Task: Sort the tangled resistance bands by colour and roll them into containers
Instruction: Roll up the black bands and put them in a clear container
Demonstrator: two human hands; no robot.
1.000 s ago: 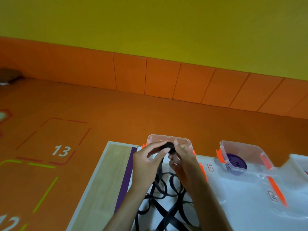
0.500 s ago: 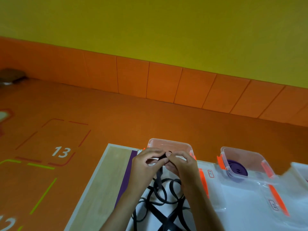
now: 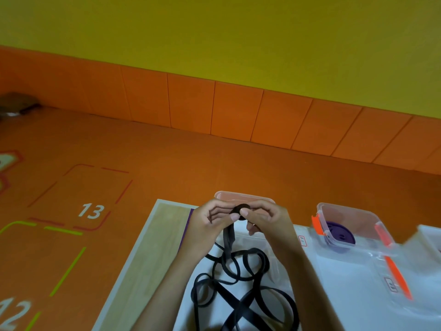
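Head view, the only one we have: both hands are together just in front of the far clear container (image 3: 238, 195). The left hand (image 3: 210, 223) and right hand (image 3: 267, 220) each pinch the small rolled start of the black band (image 3: 241, 209) between thumb and fingers. We see the coil's flat face turned roughly toward the camera. The unrolled tail drops straight down from it toward the near edge, so the long axis runs far to near, then breaks into loose crossing loops on the white sheet (image 3: 346, 295) over the desk (image 3: 148, 263). The bottom frame edge cuts off the near loops, and the hands hide most of the far container, so we can't tell what's inside it. To the right, the second container (image 3: 346, 211), with orange clips, holds a rolled purple band (image 3: 341, 235). A third container (image 3: 429, 232) is cut off at the right edge. A clear lid (image 3: 396, 275) with an orange clip lies in front of the second container, and its small red-outlined label (image 3: 390, 284) is too small to read. The only readable writing is on the orange floor: "13" (image 3: 91, 210) and a partly cropped "12" (image 3: 14, 311).
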